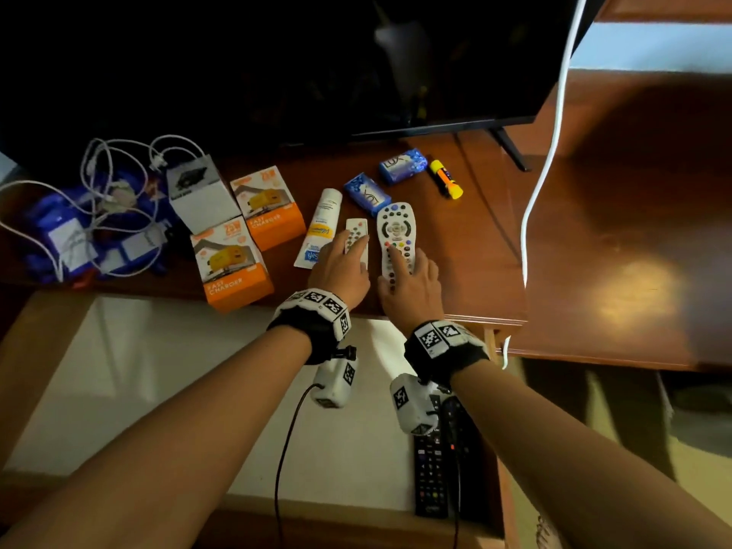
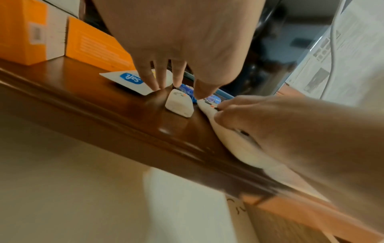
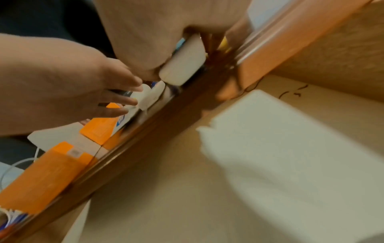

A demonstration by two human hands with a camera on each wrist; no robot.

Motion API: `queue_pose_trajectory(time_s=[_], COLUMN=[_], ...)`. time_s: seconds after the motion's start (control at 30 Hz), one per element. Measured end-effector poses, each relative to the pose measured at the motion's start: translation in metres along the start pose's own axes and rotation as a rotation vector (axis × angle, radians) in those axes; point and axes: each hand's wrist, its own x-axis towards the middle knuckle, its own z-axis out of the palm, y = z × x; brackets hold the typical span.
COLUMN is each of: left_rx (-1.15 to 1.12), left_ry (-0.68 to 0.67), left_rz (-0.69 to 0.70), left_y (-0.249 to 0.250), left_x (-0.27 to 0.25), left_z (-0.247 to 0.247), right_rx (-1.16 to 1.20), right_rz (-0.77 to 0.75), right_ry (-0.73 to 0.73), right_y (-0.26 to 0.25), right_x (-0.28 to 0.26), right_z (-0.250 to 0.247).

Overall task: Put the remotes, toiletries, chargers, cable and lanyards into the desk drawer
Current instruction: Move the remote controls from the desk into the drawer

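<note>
Left hand [image 1: 341, 267] on small remote [image 1: 356, 239], right hand [image 1: 412, 285] seemingly gripping large remote [image 1: 394, 235]

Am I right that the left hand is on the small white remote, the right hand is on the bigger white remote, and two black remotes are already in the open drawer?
Not quite: the head view shows only one black remote in the drawer. The rest holds: left hand on the small white remote, right hand on the bigger white remote.
</note>
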Motion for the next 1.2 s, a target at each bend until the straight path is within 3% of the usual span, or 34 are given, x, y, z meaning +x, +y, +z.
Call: queue_pose_trajectory(time_s=[0.1,0.23,0.5,0.63,0.8,0.97,1.2], left_rx=[0.038,0.035,-0.055,-0.222,-0.364,-0.384,-0.275], left_ry=[-0.048,0.034,0.166,0.124,0.03,-0.105,-0.335], left_rz=[-0.031,-0.032,-0.085,-0.136,-0.127,-0.094,-0.208], left_y=[0.001,0.002,0.006,0.003,0.001,-0.018,-0.061], left_x=[0.001,0.001,-0.019,-0.057,-0.12,-0.165,-0.167], left_z=[0.008,0.016,0.019,0.022,0.028,0.043,0.078], right_rx=[-0.06,-0.038,0.25,0.5,0.607,0.496,0.306], right_rz=[-0.025,0.009,0.197,0.331,0.364,0.346,0.451], right_ry=[0.072,0.128,0.08,0.025,0.037,0.024,-0.227], right_y=[0.006,0.017,0.037,0.042,0.04,0.037,0.033], right_x=[-0.011,-0.023,-0.068,-0.106,-0.141,-0.162,-0.145], right_z=[0.0,-0.007,-0.019,-0.012,0.006,0.027,0.058])
